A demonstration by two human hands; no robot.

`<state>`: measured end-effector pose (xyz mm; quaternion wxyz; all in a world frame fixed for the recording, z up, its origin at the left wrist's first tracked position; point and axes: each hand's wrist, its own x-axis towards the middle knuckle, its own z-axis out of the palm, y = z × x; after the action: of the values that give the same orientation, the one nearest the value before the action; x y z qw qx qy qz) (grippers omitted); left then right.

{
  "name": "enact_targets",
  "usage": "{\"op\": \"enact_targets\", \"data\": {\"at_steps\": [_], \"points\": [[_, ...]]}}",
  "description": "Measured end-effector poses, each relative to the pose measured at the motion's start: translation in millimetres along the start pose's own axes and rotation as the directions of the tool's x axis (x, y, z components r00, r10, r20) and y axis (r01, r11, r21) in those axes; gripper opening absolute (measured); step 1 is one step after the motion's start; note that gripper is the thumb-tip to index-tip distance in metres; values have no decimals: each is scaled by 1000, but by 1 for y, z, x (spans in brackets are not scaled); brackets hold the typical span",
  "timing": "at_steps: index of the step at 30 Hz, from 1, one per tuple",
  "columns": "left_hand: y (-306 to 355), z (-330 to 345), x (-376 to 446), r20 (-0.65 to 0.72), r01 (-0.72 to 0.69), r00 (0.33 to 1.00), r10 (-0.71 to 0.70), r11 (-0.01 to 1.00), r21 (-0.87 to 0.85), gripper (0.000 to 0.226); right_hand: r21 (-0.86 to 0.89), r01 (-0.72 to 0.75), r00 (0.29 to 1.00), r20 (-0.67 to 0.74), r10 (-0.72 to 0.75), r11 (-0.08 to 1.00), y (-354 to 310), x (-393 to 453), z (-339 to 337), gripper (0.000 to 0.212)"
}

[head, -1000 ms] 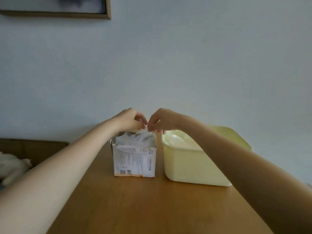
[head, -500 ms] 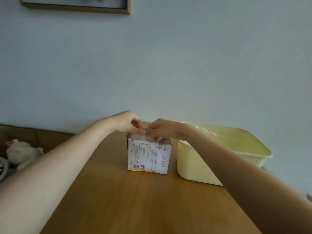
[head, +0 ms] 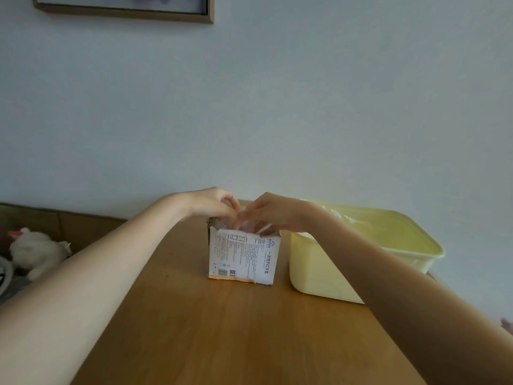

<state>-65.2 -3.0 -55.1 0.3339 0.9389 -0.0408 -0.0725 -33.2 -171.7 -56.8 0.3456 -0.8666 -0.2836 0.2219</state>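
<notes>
A small white cardboard box (head: 243, 257) of disposable gloves, its top torn open, stands on the wooden table (head: 236, 329). Both hands hover right over its opening. My left hand (head: 211, 204) has curled fingers that pinch a thin clear plastic glove (head: 245, 222) at the box's top. My right hand (head: 270, 212) reaches in from the right, its fingers pinching the same clear film. How much film lies inside the box is hidden by the hands.
A pale yellow plastic tub (head: 366, 254) stands just right of the box, touching or nearly touching it. A white plush toy (head: 36, 251) lies on a brown sofa at far left. A framed picture (head: 125, 6) hangs on the wall above.
The view has shifted left and up, so box and tub now sit further right. Both hands have dropped closer onto the box opening and still pinch the clear film.
</notes>
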Motion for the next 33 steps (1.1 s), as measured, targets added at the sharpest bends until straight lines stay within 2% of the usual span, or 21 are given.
{"op": "enact_targets", "data": {"at_steps": [2,4,7,9,10,12,13,15,16,18,19,21,22,24,26,29,31,33], "points": [[6,3,2,43,2,999,-4,998,59,27,78,46,996,-76,-40,996,2,-5,-2,26],[9,7,7,75,-9,997,-3,987,163,30,222,148,970,-221,-99,964,2,-11,-6,22],[14,13,11,91,-16,996,-9,963,268,9,458,372,896,-404,-184,807,-1,-19,-16,29],[16,14,10,117,-38,993,0,945,326,13,574,470,848,-505,-162,670,-6,-18,-27,33],[19,14,8,127,-36,992,-6,945,324,16,651,510,829,-547,-118,562,-7,-19,-35,32],[21,11,6,120,-15,993,-19,961,276,10,778,568,815,-577,-52,270,-8,-21,-51,34],[22,9,5,84,-16,996,-6,966,259,7,806,571,820,-571,-47,157,-6,-25,-60,39],[22,5,9,-122,-59,990,74,990,124,13,844,532,847,-527,-71,75,2,-35,-70,49],[24,3,12,-260,-112,960,99,993,-36,16,865,495,867,-487,-105,85,7,-41,-73,50],[37,0,12,-446,-259,892,73,892,-371,17,878,451,892,-438,-111,159,13,-49,-74,46],[46,0,10,-454,-316,888,66,805,-501,14,855,465,884,-462,-67,229,16,-51,-74,44],[70,5,5,-327,-345,932,159,672,-655,9,772,500,837,-548,12,392,19,-55,-72,32],[81,11,3,-221,-322,947,235,685,-653,21,736,511,820,-572,3,444,19,-58,-69,28],[97,27,0,-44,-279,948,314,759,-589,40,696,505,841,-530,-109,510,17,-65,-65,31],[105,37,2,-29,-260,955,294,788,-558,43,672,486,867,-453,-210,559,16,-72,-63,30],[104,39,5,-54,-217,969,239,737,-640,40,626,512,854,-447,-268,588,27,-80,-74,19],[101,38,5,22,-179,960,278,674,-717,42,633,500,857,-461,-232,591,33,-84,-81,9],[101,38,3,80,-154,944,321,640,-753,38,622,441,873,-466,-147,647,40,-88,-85,7]]}}
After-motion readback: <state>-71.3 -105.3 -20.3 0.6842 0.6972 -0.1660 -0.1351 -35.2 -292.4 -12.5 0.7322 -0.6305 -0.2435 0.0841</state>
